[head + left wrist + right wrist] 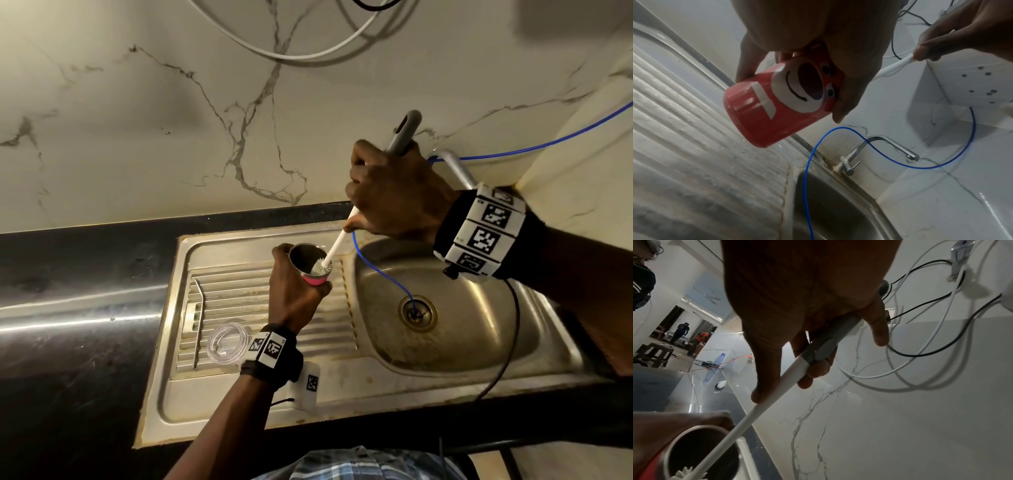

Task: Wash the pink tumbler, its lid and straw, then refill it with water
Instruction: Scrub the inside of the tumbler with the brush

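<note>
Tumbler (310, 263), one, gripped by left hand (294, 291); right hand (394, 195) fingers clamp one brush (334, 250); one lid (227, 342), one straw (198, 320).

The left hand (294, 291) reaches up from the lower middle of the head view, forearm bare, a marker band on the wrist, its fingers and thumb curled round the pink tumbler (313, 270), which it holds tilted. The right hand (394, 195) comes in from the right edge, banded likewise, fisted round the brush handle (404, 132), knuckles toward the camera, wrist higher in frame than the left.
</note>
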Motion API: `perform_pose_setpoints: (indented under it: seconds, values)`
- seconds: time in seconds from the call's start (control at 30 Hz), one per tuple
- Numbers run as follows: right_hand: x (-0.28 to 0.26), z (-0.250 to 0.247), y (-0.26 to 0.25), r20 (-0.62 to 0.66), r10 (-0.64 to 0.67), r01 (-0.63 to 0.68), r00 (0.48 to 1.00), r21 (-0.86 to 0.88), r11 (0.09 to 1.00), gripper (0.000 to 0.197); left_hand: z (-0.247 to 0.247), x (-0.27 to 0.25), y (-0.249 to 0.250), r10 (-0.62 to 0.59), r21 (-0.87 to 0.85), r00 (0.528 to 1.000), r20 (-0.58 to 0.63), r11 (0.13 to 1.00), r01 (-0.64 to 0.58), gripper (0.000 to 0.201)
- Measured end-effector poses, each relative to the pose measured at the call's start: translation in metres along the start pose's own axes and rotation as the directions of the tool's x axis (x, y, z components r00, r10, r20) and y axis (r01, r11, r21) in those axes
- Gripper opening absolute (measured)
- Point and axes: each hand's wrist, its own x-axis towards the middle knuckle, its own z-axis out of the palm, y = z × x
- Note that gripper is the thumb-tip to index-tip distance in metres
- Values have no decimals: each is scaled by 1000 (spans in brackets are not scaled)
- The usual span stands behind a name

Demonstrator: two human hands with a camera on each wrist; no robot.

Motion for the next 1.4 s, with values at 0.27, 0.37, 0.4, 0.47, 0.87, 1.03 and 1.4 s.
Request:
perform_pose_setpoints:
  seconds: [0.27,0.37,0.4,0.47,0.87,1.03,1.4]
  values:
    - [3,-4,-22,171,-76,67,982,58,996,44,1,0,16,24,-16,999,-24,1000,-24,86]
    - [5,-6,-10,67,-27,26,997,11,1000,52,0,0,16,7,-30,1000,-29,1000,-8,85]
    - [5,-9,-6,39,-19,19,999,-11,1000,56,-1,1,15,3,-41,1000,-31,999,-4,84]
    - [5,-18,3,-11,-20,19,1000,-43,999,58,-2,4,14,5,-44,1000,-31,999,-6,83]
    - [5,-11,-26,27,-51,52,998,-54,997,49,5,3,24,32,-37,999,-12,999,-32,88]
    - [10,-26,-5,-47,2,-2,999,-9,1000,56,0,4,17,10,-22,1000,-20,1000,-11,87]
    - [15,-16,-24,-37,-34,34,999,-6,999,46,5,-2,30,32,-38,999,10,999,-32,88]
